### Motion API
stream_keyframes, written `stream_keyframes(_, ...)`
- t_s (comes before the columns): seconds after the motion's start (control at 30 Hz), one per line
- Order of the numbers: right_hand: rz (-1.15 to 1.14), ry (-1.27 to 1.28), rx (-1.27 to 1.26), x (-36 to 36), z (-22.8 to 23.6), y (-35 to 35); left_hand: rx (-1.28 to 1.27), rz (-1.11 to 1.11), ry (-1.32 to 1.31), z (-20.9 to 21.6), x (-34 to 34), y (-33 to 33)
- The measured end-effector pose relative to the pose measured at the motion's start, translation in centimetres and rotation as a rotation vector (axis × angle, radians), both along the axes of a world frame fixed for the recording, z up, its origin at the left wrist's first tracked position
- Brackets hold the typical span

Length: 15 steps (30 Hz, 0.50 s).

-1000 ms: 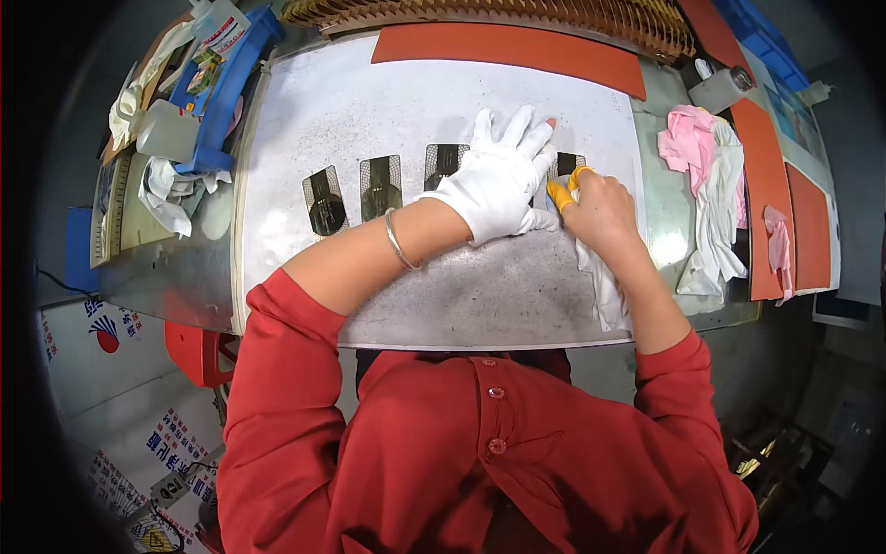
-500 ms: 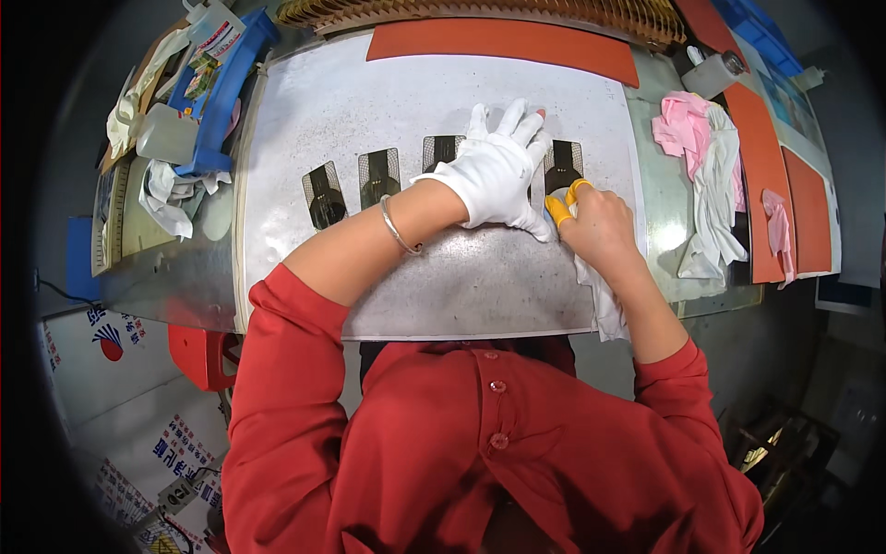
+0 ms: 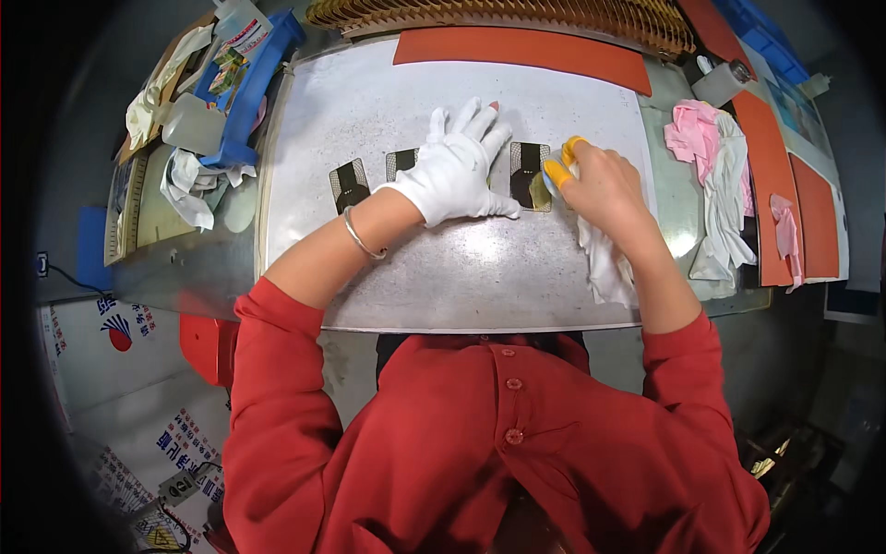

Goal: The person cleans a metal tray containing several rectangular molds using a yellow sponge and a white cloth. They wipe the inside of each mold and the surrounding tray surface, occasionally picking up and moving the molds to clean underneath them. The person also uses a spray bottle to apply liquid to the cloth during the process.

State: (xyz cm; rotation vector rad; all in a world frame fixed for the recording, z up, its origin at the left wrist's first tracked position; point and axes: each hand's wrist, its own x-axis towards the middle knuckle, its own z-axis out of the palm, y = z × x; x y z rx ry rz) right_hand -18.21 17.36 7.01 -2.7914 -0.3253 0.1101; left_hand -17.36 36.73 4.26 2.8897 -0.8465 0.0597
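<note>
My left hand [image 3: 454, 168], in a white glove with one bare fingertip, lies spread flat on the pale work sheet [image 3: 443, 286]. It partly covers a small flat dark piece with a mesh-patterned edge [image 3: 402, 164]. A similar dark piece [image 3: 349, 187] lies further left, by my wrist. Between my two hands a third dark piece [image 3: 528, 171] is in plain sight, with a yellowish patch at its lower right. Beside it my right hand [image 3: 604, 189], with yellow finger cots on thumb and finger, is closed on a white cloth [image 3: 604, 268] that hangs toward me. Anything beneath the left palm is hidden.
An orange-red strip [image 3: 526, 57] and a ridged brown rack [image 3: 498, 18] run along the back. At left stands a blue tray [image 3: 242, 111] with bottles. Pink [image 3: 692, 129] and white cloths [image 3: 722, 203] lie at right, near a bottle [image 3: 722, 83].
The view has shifted a little. My left hand has moved left over the sheet, and the dark piece between my hands shows more fully. The right hand keeps the cloth, slightly higher.
</note>
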Motion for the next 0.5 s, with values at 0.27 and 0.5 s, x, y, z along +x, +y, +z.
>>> stream_keyframes(0.27,-0.006,0.081,-0.03,4.3,-2.5,2.8,-0.04,0.035,-0.064,-1.2,-0.3,0.0)
stream_keyframes(0.5,-0.018,0.085,-0.045,3.5,-3.2,3.4,-0.027,0.054,-0.03,-1.5,-0.4,-0.1)
